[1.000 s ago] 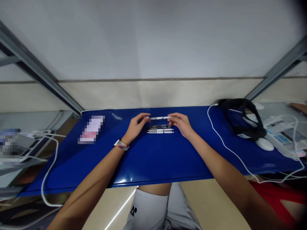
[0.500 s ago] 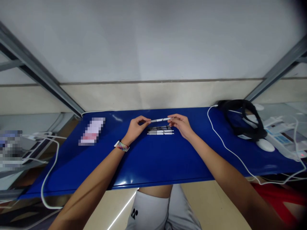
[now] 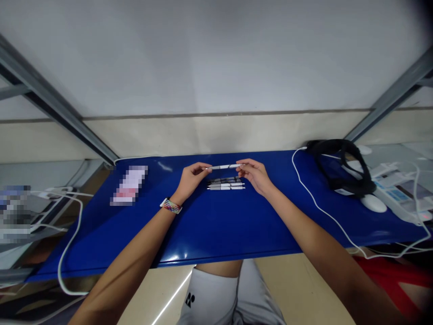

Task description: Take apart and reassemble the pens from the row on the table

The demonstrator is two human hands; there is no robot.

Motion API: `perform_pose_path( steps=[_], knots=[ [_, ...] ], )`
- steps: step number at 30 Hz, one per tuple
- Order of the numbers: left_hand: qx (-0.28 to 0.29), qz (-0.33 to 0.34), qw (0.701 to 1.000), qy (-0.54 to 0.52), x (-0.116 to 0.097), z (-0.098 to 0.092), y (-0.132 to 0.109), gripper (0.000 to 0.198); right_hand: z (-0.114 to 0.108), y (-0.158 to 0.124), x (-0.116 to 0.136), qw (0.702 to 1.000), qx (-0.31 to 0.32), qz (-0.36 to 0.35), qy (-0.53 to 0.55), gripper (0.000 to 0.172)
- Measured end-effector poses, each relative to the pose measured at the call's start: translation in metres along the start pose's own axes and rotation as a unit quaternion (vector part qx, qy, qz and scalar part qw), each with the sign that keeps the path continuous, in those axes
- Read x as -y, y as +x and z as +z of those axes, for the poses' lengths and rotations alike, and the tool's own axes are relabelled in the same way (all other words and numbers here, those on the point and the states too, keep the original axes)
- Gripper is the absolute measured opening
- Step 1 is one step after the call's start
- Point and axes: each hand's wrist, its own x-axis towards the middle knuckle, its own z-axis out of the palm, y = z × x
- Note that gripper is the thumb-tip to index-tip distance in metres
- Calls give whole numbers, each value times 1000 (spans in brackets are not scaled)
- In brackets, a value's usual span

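A white and grey pen [image 3: 223, 167] lies level between my two hands, above and behind a row of others. My left hand [image 3: 193, 178] pinches its grey end between thumb and fingers. At the white end, my right hand [image 3: 253, 175] has its thumb and fingers closed round the pen. Just nearer to me, several pens [image 3: 226, 185] rest side by side on the blue tabletop [image 3: 233, 225], some white and grey, the farther ones darker. My right fingers partly cover the right ends of the back pens.
A black headset [image 3: 341, 169] with a white cable [image 3: 313, 198] sits at the right, beside white devices [image 3: 397, 192]. On the left lies a blurred-out pink and white item [image 3: 130, 185]. Grey metal posts [image 3: 77, 122] flank the table; a wall [image 3: 216, 135] stands behind.
The pen between my hands has risen slightly and become more level, with its left end shifted a little left. Both hands keep hold; the row of pens stays put.
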Motion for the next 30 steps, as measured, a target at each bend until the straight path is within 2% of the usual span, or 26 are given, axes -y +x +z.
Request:
perform_pose_path(
  steps=[9, 12, 15, 18, 24, 30],
  knots=[
    [12, 29, 999, 15, 3, -1, -1, 24, -2, 2, 0, 999, -21, 28, 16, 18],
    [9, 30, 999, 13, -2, 1, -3, 26, -2, 2, 4, 994, -2, 68, 80, 20],
    [-6, 28, 1000, -3, -7, 3, -4, 31, -3, 0, 9, 972, 44, 149, 179, 32],
    [-17, 26, 999, -22, -10, 4, -4, 33, -2, -1, 12, 951, 59, 181, 243, 37],
    [-11, 3, 999, -40, -10, 6, -4, 33, 1, 0, 8, 961, 37, 154, 226, 24],
    [-18, 1, 999, -41, -11, 9, -5, 34, 1, 0, 5, 975, 42, 119, 183, 26]
  ],
)
